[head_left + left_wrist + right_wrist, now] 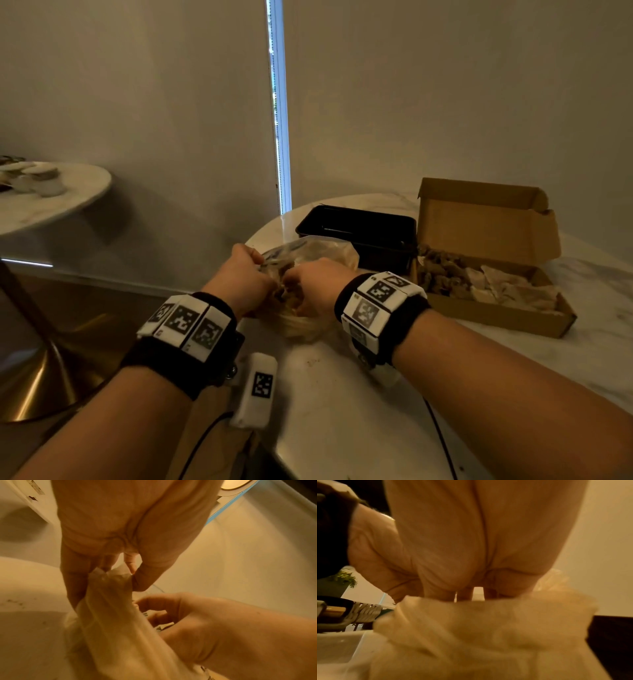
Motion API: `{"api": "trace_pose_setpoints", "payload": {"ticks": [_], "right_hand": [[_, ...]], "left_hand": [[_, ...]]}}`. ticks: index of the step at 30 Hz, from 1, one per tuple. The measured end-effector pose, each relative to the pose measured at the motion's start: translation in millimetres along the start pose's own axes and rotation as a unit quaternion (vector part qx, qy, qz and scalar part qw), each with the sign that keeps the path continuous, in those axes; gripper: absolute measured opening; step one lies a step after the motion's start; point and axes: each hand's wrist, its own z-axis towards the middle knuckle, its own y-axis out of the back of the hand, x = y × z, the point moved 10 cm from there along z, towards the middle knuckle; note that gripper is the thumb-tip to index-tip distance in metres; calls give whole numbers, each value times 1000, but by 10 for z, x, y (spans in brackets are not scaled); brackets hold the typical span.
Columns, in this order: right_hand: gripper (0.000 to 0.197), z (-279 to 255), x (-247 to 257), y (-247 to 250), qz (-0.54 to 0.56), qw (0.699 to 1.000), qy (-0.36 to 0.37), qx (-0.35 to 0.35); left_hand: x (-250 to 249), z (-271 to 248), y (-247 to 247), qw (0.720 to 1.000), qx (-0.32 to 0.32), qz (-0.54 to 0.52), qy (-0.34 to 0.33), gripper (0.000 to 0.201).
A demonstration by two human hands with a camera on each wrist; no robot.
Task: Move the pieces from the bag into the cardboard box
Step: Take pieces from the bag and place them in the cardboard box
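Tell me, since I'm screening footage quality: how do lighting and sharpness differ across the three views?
Head view: dim, bright strip of daylight between blinds, cardboard box reasonably sharp. Left wrist view: warm orange cast, bag soft. Right wrist view: same cast, bag heavily blurred.

On the table (342,394), the bag (308,253) lies nearest the person, both hands at its mouth. Behind it sits a tray (359,229); right of the tray, the cardboard box (493,274), pieces (479,281) inside.

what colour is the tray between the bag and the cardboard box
Black; the tray shows best in the head view.
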Motion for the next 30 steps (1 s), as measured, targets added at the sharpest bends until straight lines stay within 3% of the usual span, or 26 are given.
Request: {"api": "trace_pose_setpoints", "payload": {"ticks": [7, 11, 20, 26, 30], "right_hand": [[29, -124, -82, 164, 26, 998, -1, -63], [16, -225, -250, 314, 102, 986, -25, -128], [15, -406, -555, 589, 253, 934, -48, -248], [9, -487, -725, 742, 379, 872, -47, -308], [7, -611, -802, 887, 397, 861, -32, -317]], "left_hand": [[62, -39, -6, 1000, -13, -27, -6, 36], [12, -18, 26, 999, -27, -36, -29, 37], [-79, 26, 65, 995, -51, -70, -43, 33], [-86, 50, 84, 995, -48, -80, -35, 36], [-203, 42, 175, 993, -85, -45, -65, 41]]}}
